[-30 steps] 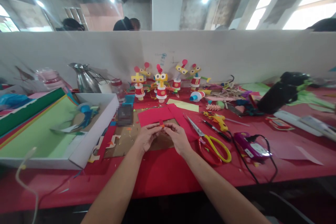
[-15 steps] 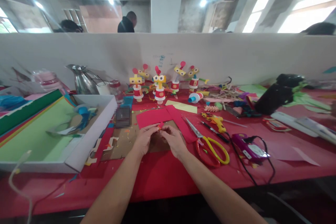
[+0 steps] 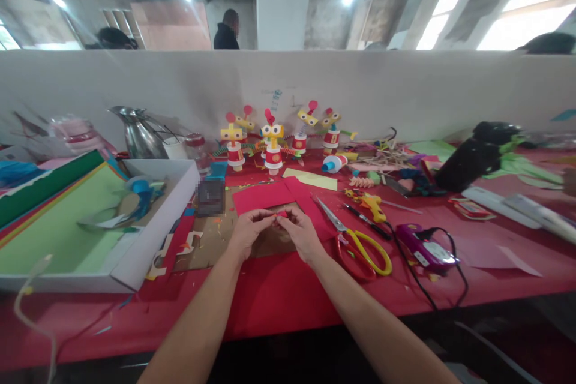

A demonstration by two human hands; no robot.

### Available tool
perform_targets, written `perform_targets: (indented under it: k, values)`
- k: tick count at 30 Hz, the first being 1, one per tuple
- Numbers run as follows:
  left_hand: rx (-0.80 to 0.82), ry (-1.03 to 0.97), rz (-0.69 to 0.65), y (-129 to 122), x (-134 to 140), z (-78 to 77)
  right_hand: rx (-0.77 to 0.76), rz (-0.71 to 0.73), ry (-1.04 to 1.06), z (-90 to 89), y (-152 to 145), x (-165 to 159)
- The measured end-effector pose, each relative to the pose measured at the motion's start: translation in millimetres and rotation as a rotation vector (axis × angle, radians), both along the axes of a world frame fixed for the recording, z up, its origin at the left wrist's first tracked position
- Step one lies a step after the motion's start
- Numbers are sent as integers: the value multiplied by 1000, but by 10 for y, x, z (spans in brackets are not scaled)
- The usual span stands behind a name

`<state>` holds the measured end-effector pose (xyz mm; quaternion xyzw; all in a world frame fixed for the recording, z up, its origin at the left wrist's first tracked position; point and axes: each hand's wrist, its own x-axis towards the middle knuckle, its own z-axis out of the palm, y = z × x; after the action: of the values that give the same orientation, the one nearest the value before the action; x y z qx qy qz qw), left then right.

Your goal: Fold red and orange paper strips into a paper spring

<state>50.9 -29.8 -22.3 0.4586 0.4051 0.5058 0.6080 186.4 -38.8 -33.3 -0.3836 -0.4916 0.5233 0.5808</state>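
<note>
A small piece of red paper point(image 3: 282, 214) is pinched between the fingertips of both my hands, largely covered by them. My left hand point(image 3: 248, 233) closes on it from the left, and my right hand point(image 3: 300, 234) grips it from the other side with thumb and fingers together. Beneath them lies a brown cardboard sheet point(image 3: 207, 247) with scraps on it. Red paper strips point(image 3: 261, 197) rest just beyond my fingers. To the right of my right hand are scissors point(image 3: 355, 243) with red and yellow handles, lying open, and a black pen point(image 3: 365, 221).
A white box point(image 3: 155, 228) of coloured paper stands at left. Paper-cup figures point(image 3: 273, 156) line the back by the partition. A yellow glue gun point(image 3: 372, 206), a purple device point(image 3: 423, 247) with a black cord, and a black bottle point(image 3: 468, 159) occupy the right.
The red paper has turned between my fingertips and my right hand's fingers have shifted slightly. The view has moved a little; the items on the table stay put.
</note>
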Motion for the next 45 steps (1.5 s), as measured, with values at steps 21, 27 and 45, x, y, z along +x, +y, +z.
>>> perform_targets:
  k: [21,27,45]
  values:
    - [33,-42,63,8,-1,-60,26,-74,-26,-47,-48,-74]
    - [-54,-79,87,16,-22,-34,-2,-94,-43,-31,-51,-42]
    - [-136,-221,12,-3,-29,23,-126,112,218,-16,-21,-2]
